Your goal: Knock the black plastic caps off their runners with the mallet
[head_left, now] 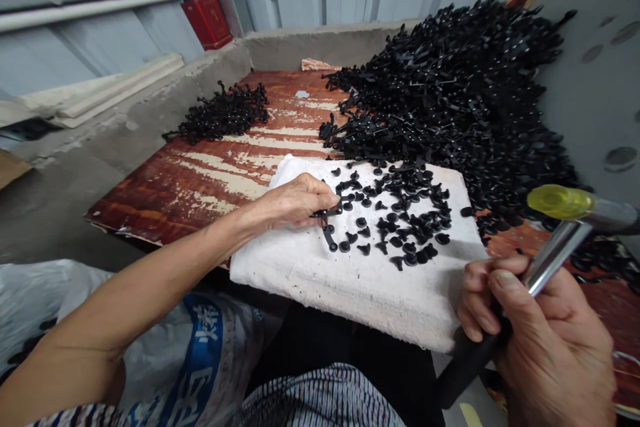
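Observation:
My left hand [295,201] rests on a white padded block [360,287] and pinches a black plastic sprue strip [327,227] at its left side. Several small black plastic pieces [400,213] lie scattered over the top of the block. My right hand [540,333] is closed round the black grip of a hammer [555,250] with a chrome shaft and a yellow head, held raised at the block's right edge. A big heap of black plastic parts [460,93] rises behind the block on the right.
The block sits on a worn red-brown board [200,180]. A smaller pile of black parts [225,113] lies at the board's far left. A red box [207,20] stands on the concrete ledge. A white printed sack [200,360] lies below my left arm.

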`<state>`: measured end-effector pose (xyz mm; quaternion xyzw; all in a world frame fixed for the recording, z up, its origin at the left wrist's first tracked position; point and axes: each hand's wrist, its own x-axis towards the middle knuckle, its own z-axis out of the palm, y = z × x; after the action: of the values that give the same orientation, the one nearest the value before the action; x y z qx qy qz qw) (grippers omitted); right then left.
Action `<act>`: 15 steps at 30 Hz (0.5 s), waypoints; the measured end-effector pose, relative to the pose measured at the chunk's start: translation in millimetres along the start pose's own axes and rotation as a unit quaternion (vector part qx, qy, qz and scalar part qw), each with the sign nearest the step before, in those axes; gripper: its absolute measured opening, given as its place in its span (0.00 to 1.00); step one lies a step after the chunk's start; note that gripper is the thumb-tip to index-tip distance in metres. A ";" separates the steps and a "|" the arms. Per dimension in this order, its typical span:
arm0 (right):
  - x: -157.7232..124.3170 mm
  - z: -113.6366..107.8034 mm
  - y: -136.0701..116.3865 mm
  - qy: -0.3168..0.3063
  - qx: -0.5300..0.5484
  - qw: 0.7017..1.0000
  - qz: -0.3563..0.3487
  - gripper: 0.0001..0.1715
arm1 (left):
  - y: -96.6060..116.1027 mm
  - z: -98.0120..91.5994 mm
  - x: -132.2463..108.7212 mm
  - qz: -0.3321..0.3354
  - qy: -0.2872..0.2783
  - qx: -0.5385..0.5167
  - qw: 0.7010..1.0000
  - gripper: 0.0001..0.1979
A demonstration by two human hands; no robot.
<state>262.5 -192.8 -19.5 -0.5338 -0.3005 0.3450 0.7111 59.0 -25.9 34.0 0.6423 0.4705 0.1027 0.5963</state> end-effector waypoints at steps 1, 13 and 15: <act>0.1 0.4 0.0 -0.001 0.001 1.000 0.000 0.09 | -0.2 0.1 0.2 0.000 0.001 0.001 1.000 0.21; -0.2 -0.5 1.7 0.003 -0.008 1.000 -0.001 0.09 | 4.7 2.4 -1.6 -0.020 0.011 0.000 1.000 0.22; -0.2 -0.8 2.0 0.001 -0.011 1.000 0.002 0.08 | 3.1 1.8 -0.7 -0.018 0.007 0.001 1.000 0.21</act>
<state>262.7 -193.1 -21.7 -0.5424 -0.3025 0.3423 0.7050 61.4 -27.1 36.5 0.6333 0.4864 0.0961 0.5942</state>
